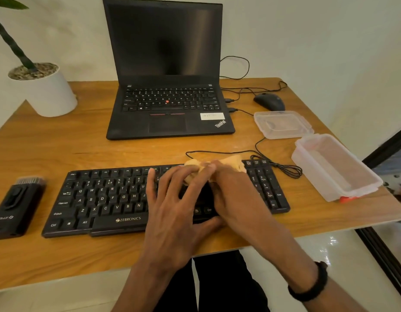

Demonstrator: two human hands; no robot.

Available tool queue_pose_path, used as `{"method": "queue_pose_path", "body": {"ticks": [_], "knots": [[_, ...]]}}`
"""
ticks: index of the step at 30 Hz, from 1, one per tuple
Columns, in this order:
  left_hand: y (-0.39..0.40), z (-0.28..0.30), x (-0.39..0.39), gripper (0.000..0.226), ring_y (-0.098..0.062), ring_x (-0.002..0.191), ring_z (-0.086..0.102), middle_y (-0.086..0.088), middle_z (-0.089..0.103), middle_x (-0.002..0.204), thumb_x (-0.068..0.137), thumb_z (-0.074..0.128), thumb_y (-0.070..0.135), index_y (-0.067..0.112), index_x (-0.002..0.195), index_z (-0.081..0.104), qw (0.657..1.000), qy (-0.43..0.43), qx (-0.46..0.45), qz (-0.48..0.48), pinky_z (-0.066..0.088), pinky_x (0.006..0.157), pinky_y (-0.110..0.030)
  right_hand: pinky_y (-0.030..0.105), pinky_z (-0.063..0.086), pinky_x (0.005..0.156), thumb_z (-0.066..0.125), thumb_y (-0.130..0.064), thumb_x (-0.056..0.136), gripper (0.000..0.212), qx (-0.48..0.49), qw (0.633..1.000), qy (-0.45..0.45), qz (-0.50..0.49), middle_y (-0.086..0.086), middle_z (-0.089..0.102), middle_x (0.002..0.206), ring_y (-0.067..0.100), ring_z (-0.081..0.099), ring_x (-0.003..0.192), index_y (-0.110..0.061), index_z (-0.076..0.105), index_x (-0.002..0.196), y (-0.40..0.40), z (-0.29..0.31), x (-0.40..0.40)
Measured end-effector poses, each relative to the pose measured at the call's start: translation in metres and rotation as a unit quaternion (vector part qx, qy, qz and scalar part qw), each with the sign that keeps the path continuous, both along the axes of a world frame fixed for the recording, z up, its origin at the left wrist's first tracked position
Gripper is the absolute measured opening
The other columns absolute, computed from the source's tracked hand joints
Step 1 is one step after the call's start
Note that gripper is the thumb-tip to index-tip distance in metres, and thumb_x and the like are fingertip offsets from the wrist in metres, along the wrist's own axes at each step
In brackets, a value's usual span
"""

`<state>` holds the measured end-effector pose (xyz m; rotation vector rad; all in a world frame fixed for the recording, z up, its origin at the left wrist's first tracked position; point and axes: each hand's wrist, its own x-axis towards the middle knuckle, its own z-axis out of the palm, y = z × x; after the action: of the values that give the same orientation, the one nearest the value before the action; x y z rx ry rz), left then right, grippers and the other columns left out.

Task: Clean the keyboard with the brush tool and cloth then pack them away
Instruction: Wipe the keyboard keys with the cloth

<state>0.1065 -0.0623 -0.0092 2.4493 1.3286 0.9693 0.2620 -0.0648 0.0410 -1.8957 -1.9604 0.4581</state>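
Both hands (204, 194) on cloth (231, 162) — kbd (100, 199).

Count: 1 keyboard (100, 199), 1 cloth (228, 163), 1 brush tool (17, 203), 1 laptop (168, 86), 1 mouse (269, 102), 1 clear box (336, 170), 1 lid (282, 124), 1 potted plant (44, 91), 2 hands: left hand (172, 210), right hand (235, 194).
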Motion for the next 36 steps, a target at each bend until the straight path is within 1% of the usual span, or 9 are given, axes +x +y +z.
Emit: {"method": "queue_pose_path", "body": {"ticks": [5,10,14,18,23,25,28,32,36], "knots": [[-0.001,0.003,0.000,0.106,-0.023,0.151,0.032,0.001,0.042,0.156,0.073,0.066,0.080,0.041,0.161,0.022,1.000,-0.010,-0.003,0.019,0.011,0.125,-0.067,0.039,0.041,0.117,0.063,-0.012,0.097,0.058,-0.031,0.996,-0.085,0.014,-0.007,0.053,0.150,0.015,0.047,0.140,-0.033,0.048,0.149,0.004,0.007,0.013],[-0.002,0.006,-0.002,0.118,-0.023,0.150,0.033,0.003,0.041,0.156,0.067,0.069,0.082,0.041,0.163,0.015,0.999,-0.007,0.001,0.031,0.008,0.125,-0.066,0.037,0.052,0.097,0.065,0.002,0.087,0.058,-0.061,0.980,-0.168,-0.083,0.002,0.061,0.138,0.025,0.060,0.120,-0.024,0.060,0.138,0.005,0.019,0.048],[-0.002,0.008,-0.003,0.139,-0.024,0.138,0.041,0.005,0.046,0.143,0.053,0.067,0.091,0.044,0.163,-0.002,0.997,-0.008,-0.020,0.079,0.008,0.125,-0.067,0.038,0.053,0.091,0.062,0.001,0.091,0.047,-0.026,0.979,-0.165,-0.114,0.005,0.062,0.136,0.027,0.064,0.116,-0.017,0.062,0.135,0.001,0.018,0.031],[-0.002,0.012,-0.001,0.153,-0.028,0.137,0.045,0.000,0.052,0.138,0.041,0.070,0.093,0.045,0.161,-0.011,0.989,-0.011,-0.061,0.131,0.004,0.124,-0.069,0.033,0.048,0.104,0.064,-0.002,0.093,0.056,0.012,0.993,-0.094,-0.074,0.003,0.059,0.143,0.022,0.058,0.127,-0.018,0.054,0.145,0.010,0.010,-0.006],[-0.001,0.008,-0.002,0.148,-0.021,0.142,0.034,0.011,0.032,0.141,0.043,0.070,0.083,0.045,0.162,-0.010,0.990,-0.012,-0.046,0.133,0.004,0.121,-0.074,0.036,0.035,0.118,0.059,0.000,0.094,0.065,0.008,0.996,-0.085,-0.003,0.001,0.047,0.156,0.019,0.039,0.147,-0.021,0.044,0.154,0.015,0.003,-0.029],[0.000,0.007,-0.002,0.147,-0.023,0.144,0.035,0.011,0.034,0.142,0.044,0.067,0.085,0.044,0.162,-0.010,0.989,-0.015,-0.049,0.137,0.004,0.121,-0.073,0.030,0.023,0.124,0.060,0.002,0.093,0.070,0.008,0.997,-0.079,0.013,-0.004,0.039,0.164,0.013,0.028,0.154,-0.025,0.043,0.156,0.009,0.000,-0.020],[-0.001,0.008,-0.002,0.144,-0.025,0.145,0.037,0.008,0.040,0.143,0.047,0.062,0.094,0.044,0.162,-0.009,0.989,-0.015,-0.056,0.134,0.003,0.122,-0.072,0.016,0.012,0.119,0.062,0.002,0.093,0.067,0.011,0.996,-0.085,0.039,-0.008,0.043,0.162,0.007,0.030,0.152,-0.027,0.049,0.152,-0.001,-0.002,-0.006],[-0.002,0.009,-0.003,0.146,-0.025,0.145,0.038,0.013,0.035,0.142,0.046,0.066,0.093,0.042,0.163,-0.006,0.990,-0.003,-0.054,0.129,0.007,0.121,-0.075,0.024,0.024,0.122,0.066,-0.004,0.094,0.061,0.002,0.995,-0.085,0.057,-0.008,0.046,0.158,0.008,0.034,0.150,-0.024,0.052,0.150,-0.007,-0.002,-0.002],[-0.001,0.008,-0.003,0.148,-0.026,0.143,0.041,0.013,0.035,0.140,0.046,0.071,0.088,0.038,0.165,-0.003,0.990,0.018,-0.040,0.131,0.010,0.119,-0.077,0.030,0.034,0.122,0.064,0.002,0.092,0.068,0.010,0.995,-0.073,0.060,-0.008,0.041,0.160,0.010,0.035,0.149,-0.024,0.047,0.153,0.000,-0.003,-0.008]]}}
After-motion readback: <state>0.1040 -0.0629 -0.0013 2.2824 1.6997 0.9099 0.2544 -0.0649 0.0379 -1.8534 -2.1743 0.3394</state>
